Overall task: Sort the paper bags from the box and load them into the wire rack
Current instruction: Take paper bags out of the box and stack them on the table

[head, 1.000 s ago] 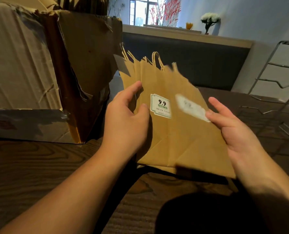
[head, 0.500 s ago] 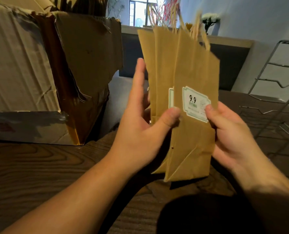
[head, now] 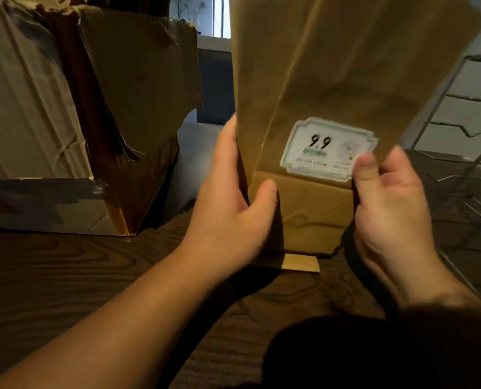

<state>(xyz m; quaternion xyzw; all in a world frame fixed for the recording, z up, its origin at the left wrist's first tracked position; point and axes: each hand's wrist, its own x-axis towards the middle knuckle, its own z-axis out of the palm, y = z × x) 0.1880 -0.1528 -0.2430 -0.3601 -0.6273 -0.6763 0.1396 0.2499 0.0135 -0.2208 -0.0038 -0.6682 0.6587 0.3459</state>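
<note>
Brown kraft paper fills the middle of my view: the paper bags [head: 332,80] are held upright and close to the camera, above the wooden table [head: 65,276], with their tops running out of the upper edge of the picture. I see a white label [head: 327,148] printed "9.9" on the front bag, just above its folded bottom flap. A lighter strip of another bag peeks out beneath the lower edge, so I take it as a stack, though I cannot count how many.

My left hand [head: 231,209] grips the stack's left edge, thumb curled onto the front flap and fingers reaching up behind. My right hand [head: 388,209] grips the right edge, its thumb pressed on the corner of the label and the other fingers hidden behind the paper. Both look slightly blurred.

Left of the bags stands the cardboard box [head: 79,108], torn along its flap and patched with tape, resting on the table and apart from the hands. At the right edge I make out the wire rack [head: 464,113], its thin metal tiers well clear of the bags. Behind the box and the bags I see a dark panel [head: 215,85] and a bright window [head: 221,16].
</note>
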